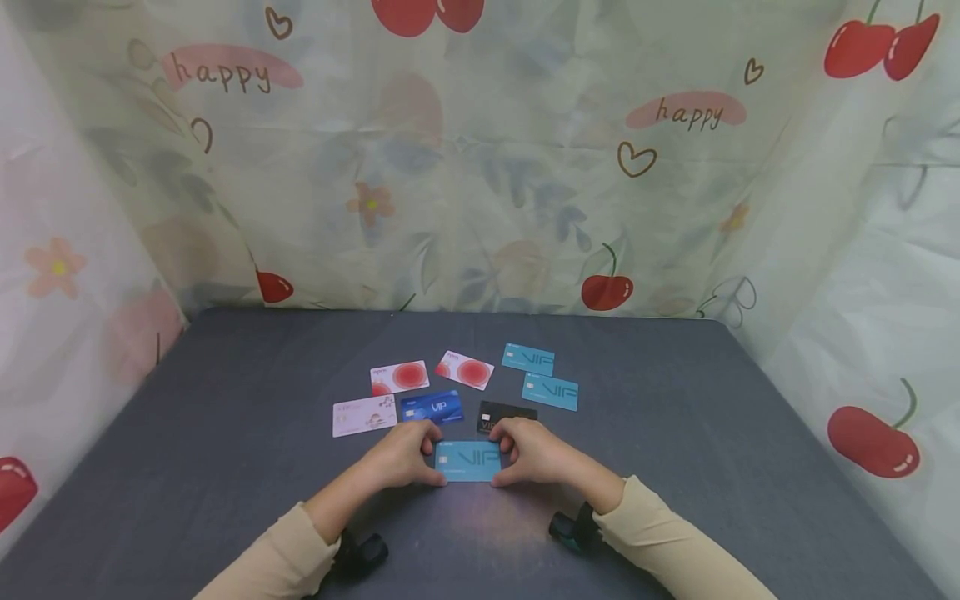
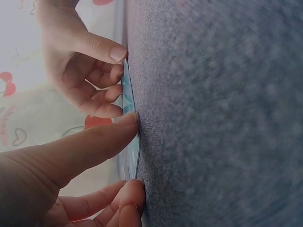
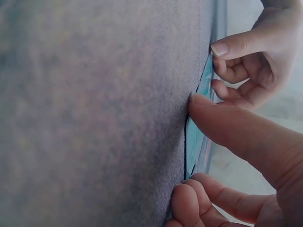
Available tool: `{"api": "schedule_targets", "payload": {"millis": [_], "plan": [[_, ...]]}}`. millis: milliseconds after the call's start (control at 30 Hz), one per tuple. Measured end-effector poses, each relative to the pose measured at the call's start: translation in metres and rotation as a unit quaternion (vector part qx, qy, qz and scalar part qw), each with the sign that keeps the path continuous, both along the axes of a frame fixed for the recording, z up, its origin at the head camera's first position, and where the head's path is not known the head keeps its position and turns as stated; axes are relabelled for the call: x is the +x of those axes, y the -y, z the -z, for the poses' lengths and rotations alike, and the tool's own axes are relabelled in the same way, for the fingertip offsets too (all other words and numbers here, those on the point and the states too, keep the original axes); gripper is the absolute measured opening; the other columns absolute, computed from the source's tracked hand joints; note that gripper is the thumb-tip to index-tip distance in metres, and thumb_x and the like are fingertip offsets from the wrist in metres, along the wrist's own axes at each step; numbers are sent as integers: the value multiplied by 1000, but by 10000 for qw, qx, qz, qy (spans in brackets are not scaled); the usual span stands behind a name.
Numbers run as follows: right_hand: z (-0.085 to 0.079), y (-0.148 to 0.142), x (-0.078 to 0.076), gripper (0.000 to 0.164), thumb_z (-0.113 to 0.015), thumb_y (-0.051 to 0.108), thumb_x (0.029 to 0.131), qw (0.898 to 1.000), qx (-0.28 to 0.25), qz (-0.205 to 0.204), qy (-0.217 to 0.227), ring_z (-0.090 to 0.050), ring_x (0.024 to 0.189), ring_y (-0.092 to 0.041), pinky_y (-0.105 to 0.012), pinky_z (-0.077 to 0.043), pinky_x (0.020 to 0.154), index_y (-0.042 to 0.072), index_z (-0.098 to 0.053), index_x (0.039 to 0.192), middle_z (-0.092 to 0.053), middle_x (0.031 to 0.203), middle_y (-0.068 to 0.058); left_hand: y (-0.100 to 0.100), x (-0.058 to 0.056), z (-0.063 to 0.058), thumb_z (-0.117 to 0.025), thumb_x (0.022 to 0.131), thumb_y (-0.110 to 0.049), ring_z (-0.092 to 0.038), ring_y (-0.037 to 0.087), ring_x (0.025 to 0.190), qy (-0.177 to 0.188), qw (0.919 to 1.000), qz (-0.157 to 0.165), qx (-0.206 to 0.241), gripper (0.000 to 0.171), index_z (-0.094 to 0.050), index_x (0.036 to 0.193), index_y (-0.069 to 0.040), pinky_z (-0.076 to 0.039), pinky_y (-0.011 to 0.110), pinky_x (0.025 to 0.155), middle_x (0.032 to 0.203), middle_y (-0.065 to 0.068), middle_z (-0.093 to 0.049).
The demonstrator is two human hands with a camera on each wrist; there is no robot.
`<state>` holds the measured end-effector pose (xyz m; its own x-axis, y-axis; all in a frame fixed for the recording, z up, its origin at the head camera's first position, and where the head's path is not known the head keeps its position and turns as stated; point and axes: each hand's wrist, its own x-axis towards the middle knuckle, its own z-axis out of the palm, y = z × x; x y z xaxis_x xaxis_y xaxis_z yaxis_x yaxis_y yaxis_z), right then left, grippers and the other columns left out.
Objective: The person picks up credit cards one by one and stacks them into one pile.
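Sleeves (image 1: 277,550): beige, nearest my head cam; dark wrist cam (image 1: 573,529) at the R cuff, another at the L.
Left hand (image 1: 408,454): gripping L end of the teal card, thumb at near corner, fingers at far corner.
Right hand (image 1: 532,450): same grip, R end.
Held teal card (image 1: 468,461): between the hands, VIP side up, nearer me than the other seven. Grip made both ends, release not yet done; I'd log it as mid-handling (flat on the dark table (image 1: 262,400) or slightly raised, can't tell).
Black card (image 1: 507,410): just past R hand, part hidden by its fingers; contact unclear.
Blue card (image 1: 432,407): past L hand, not held.
Pale pink card (image 1: 364,416): just L of blue, not held.
Second teal card (image 1: 551,391): farther R, not held.
Red-circle cards (image 1: 400,377) (image 1: 465,370): side by side, slightly apart.
Third teal card (image 1: 528,359): just beyond the second, so like lies near like there; held one apart from both. Any further handling of these: can't judge from my feeds.
Curtain (image 1: 480,167): backdrop, far edge.
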<state>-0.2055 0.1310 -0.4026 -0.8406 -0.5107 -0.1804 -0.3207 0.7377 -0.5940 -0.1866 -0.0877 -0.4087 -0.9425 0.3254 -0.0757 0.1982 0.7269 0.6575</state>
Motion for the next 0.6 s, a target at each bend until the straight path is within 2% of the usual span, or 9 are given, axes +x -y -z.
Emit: {"api": "schedule_targets", "payload": {"millis": [367,600], "plan": [[-2,-6,-2,48,-81,20,70,9997,-185,0,-127,-52,77,-16,-23,-45,67,3,-59,109,-56,91,-7,2,0,-3,-86,62,-14,-49,15,75,60,10000,-49,49,50,-62,105,-1,-41,25,65,81,5,-54],[-3,-12,-5,42,-78,23,73,9993,-223,161,-241,-52,77,-15,-24,-45,67,5,-60,108,-57,89,-4,3,-3,-7,-85,63,-13,-49,15,74,-9,9999,-34,142,49,-62,104,0,-41,26,64,82,6,-55]]}}
